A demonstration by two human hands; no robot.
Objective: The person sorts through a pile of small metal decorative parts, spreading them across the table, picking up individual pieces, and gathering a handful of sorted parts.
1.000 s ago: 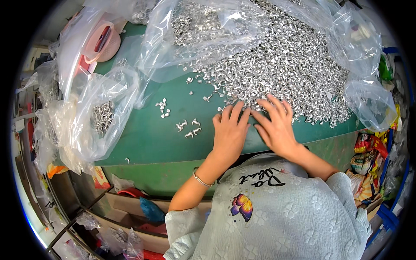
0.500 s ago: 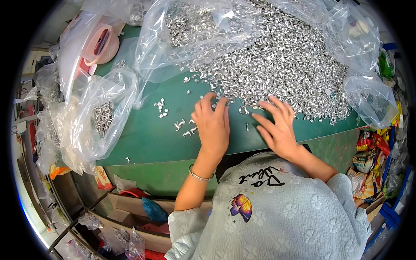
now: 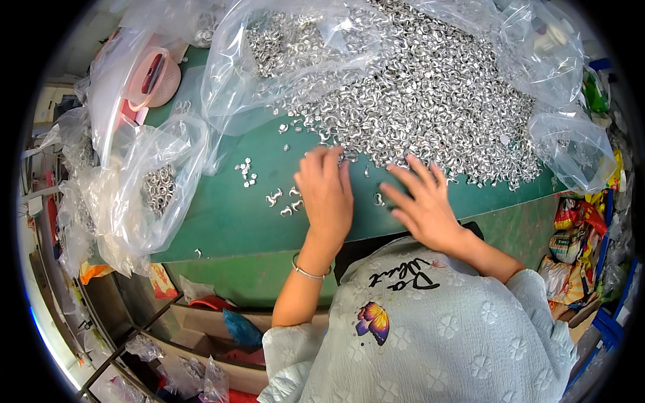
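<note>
A big heap of small curved silvery metal pieces (image 3: 430,101) covers the far middle and right of the green table. My left hand (image 3: 326,195) is palm down at the heap's near left edge. Its bent fingertips are blurred, and what lies under them is hidden. To its right, my right hand (image 3: 430,208) hovers over or rests on the table with fingers spread, nothing held. A curved metal piece (image 3: 378,199) is by its thumb. Left of my left hand lie several loose curved pieces (image 3: 274,197). Farther left is a cluster of small silvery lumps (image 3: 247,176).
Clear plastic bags (image 3: 228,74) drape over the heap's far left side. Another bag (image 3: 161,188) with metal pieces stands at left, near a pink basket (image 3: 171,84). More plastic (image 3: 571,151) lies at right. Below the green table (image 3: 228,235) are open compartments (image 3: 195,336).
My right hand has shifted slightly left, its fingers still spread. A curved piece near it now lies closer to the table's front edge. My left hand has barely moved, its fingers blurred now.
</note>
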